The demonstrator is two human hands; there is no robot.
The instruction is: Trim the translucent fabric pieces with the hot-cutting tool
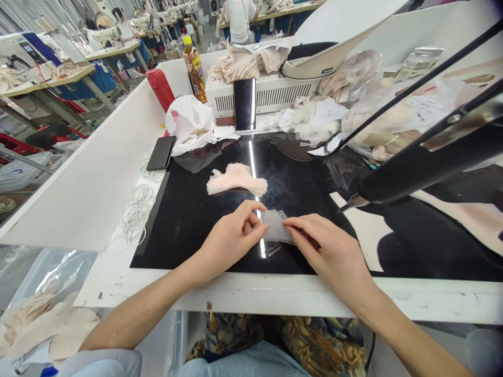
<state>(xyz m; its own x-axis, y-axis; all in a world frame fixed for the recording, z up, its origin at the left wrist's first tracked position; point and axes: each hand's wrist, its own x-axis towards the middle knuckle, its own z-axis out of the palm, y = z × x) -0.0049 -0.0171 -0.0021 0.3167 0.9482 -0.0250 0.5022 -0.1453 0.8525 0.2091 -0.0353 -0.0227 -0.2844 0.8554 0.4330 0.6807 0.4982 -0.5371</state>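
A small stack of translucent whitish sheet pieces (275, 226) lies between my hands, low over the black glossy work surface (188, 225). My left hand (231, 238) is curled at its left edge, with thumb and forefinger tips on the material. At the right edge, my right hand (328, 248) pinches it between thumb and fingers. Just beyond my left hand rests a pile of pale pink curved fabric pieces (236, 180). A larger pale fabric piece (365, 230) lies flat to the right of my right hand.
A black lamp-like arm (424, 157) reaches in from the right, its pointed end near my right hand. White cord loops (135, 214) and a phone (161, 153) line the left edge. Behind are a plastic bag (190, 123), an upright phone (244, 103), a bottle (194, 70) and bagged fabric (393, 120).
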